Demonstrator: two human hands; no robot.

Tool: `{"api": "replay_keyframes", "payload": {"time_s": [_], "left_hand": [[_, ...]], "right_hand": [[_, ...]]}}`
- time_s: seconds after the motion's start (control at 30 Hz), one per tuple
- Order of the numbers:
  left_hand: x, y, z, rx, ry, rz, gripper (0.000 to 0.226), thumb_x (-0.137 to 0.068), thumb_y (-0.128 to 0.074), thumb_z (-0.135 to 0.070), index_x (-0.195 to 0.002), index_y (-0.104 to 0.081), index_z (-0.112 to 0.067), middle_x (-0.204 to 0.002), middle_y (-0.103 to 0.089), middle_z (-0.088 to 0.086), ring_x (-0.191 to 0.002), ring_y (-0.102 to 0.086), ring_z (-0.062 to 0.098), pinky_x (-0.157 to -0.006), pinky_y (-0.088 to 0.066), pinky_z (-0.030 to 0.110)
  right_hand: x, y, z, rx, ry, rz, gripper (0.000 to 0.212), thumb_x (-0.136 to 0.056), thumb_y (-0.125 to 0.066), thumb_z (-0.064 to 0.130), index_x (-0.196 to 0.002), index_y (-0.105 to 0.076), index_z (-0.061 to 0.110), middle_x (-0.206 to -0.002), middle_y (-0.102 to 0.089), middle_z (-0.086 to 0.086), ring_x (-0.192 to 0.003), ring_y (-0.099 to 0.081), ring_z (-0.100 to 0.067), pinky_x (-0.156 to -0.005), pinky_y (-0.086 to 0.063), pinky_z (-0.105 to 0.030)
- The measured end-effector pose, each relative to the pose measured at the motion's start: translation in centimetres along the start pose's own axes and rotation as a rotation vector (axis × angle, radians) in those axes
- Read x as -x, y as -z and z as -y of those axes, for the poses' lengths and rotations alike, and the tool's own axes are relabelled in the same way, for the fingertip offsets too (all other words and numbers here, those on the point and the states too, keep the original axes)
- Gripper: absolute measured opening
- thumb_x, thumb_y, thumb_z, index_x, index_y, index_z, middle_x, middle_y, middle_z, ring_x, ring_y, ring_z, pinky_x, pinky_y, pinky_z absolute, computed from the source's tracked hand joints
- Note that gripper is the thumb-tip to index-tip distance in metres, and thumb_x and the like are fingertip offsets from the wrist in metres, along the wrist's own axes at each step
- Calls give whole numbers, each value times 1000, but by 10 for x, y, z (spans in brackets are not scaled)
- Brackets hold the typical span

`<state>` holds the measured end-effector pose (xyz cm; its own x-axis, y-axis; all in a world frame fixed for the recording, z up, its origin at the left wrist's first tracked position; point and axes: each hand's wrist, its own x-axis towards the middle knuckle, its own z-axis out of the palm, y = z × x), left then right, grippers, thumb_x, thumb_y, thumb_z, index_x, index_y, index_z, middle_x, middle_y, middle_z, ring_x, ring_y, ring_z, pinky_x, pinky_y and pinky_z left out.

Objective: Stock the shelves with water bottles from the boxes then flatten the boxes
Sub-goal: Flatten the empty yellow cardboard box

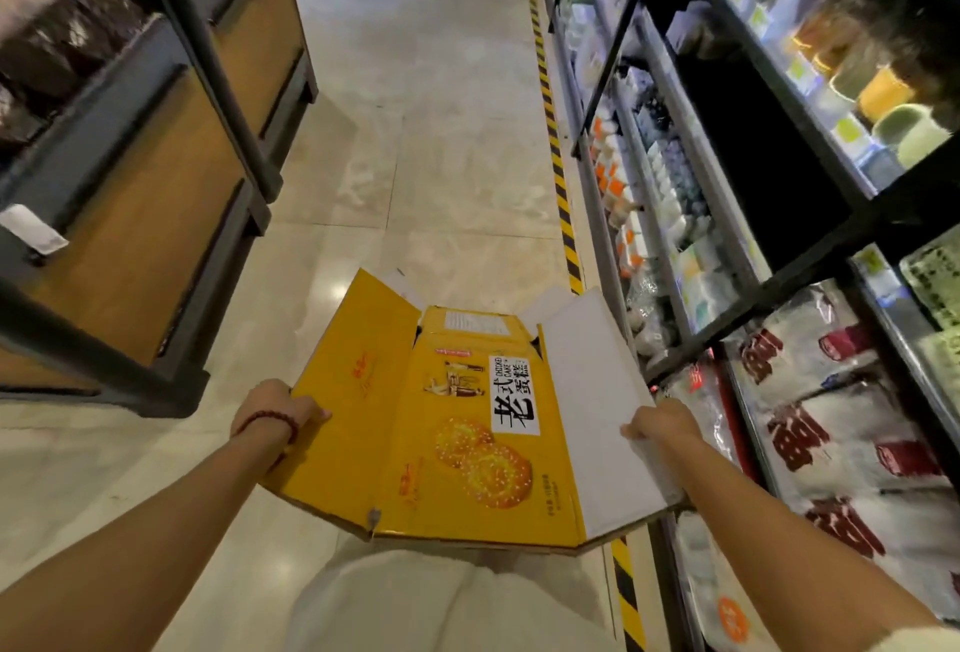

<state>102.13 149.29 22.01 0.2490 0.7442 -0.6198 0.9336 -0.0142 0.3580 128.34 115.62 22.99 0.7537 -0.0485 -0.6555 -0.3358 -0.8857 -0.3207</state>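
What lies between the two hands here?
In the head view, the flattened yellow box spans the gap; the left hand and right hand grip its opposite edges.

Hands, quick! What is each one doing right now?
Left hand: grips the left edge of the flattened yellow box.
Right hand: grips the box's white right flap.

Flattened box [467,423] held out before me between my left hand [275,410] and right hand [660,425], shelves [753,215] on my right, display stand [156,215] on my left.
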Motion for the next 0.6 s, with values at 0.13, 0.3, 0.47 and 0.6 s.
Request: {"api": "replay_keyframes", "payload": {"time_s": [0.13,0.3,0.47,0.6], "left_hand": [[-61,30,-62,-16,-6,29,33,-78,-76,-31,-79,-55,-5,-76,-58,13,-69,-53,27,-63,-44,37],[-126,61,-131,-80,-39,48,33,-78,-75,-32,-85,-57,-4,-78,-59,13,-70,-55,27,-63,-45,37],[-182,70,-190,-99,-30,50,36,-78,-75,-33,-83,-58,-1,-67,-57,14,-56,-52,27,-54,-42,31],[-226,62,-244,-90,5,50,36,-78,-76,-31,-78,-58,-1,-64,-55,14,-54,-50,26,-53,-41,31]], "right_hand": [[-29,9,66,-8,-31,-22,55,-84,-67,12,-130,-44,-8,-128,-52,-22,-110,-53,-35,-83,-43,-34],[-65,4,122,-49,-114,-4,60,-86,-65,10,-137,-37,-6,-136,-46,-22,-120,-48,-36,-86,-42,-34],[-113,14,180,-24,-145,35,49,-88,-63,12,-128,-43,-8,-131,-50,-22,-115,-50,-36,-86,-44,-37],[-175,33,233,-100,-116,37,50,-89,-60,6,-132,-40,-9,-132,-49,-23,-118,-49,-37,-84,-42,-34]]}}
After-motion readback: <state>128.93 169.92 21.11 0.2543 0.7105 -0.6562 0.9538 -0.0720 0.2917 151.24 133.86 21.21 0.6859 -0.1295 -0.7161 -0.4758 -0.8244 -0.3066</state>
